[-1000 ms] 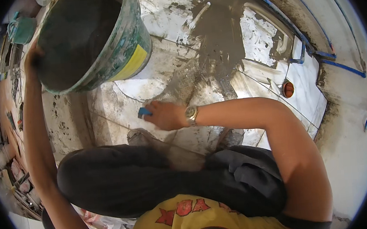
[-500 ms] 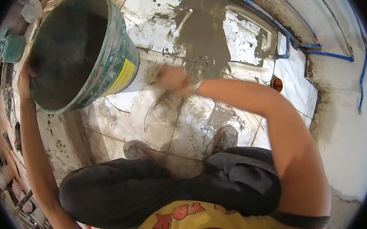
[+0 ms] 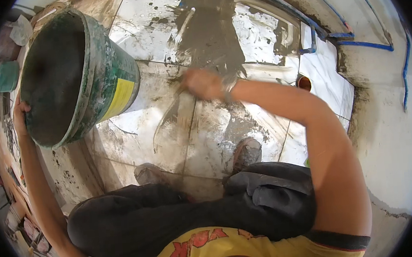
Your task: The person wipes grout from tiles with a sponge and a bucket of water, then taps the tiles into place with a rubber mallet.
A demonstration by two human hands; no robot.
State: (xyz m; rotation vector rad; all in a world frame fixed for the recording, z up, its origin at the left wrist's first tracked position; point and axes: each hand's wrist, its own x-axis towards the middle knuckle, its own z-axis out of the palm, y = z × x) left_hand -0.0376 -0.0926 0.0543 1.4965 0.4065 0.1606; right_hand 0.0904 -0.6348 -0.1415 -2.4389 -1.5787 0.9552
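Right hand [image 3: 204, 84] low over the tiles, mostly a blur, fingers seemingly curled; I cannot tell whether it grips a tool or touches the surface. Around it lies the stained white ceramic tile floor [image 3: 207, 150], with a dark straight joint [image 3: 189, 139] running back toward the gap between my two dusty, worn shoes [image 3: 247, 154]. Just beyond my fingers spreads a broad patch of smooth grey mortar [image 3: 214, 37] — as I judge it, paste like that spreads best at a low, flat angle, with even pressure and overlapping passes, pushed across the joint rather than along it, so it is not dragged back out. The shiny band [image 3: 230, 86] on my wrist is best held up off the wet stuff.

My left hand [image 3: 21, 115] is closed over the rim of the large round green plastic bucket [image 3: 101, 64], yellow-labelled and caked grey; a firm hold there should stop it rocking while I lean. Its inside is too dark to read.

Farther right, a round orange-brown pipe opening [image 3: 303, 83] sits among whiter tiles — worth keeping paste out of — and bent blue pipes [image 3: 367, 44] run along the pale grey wall [image 3: 384, 154].
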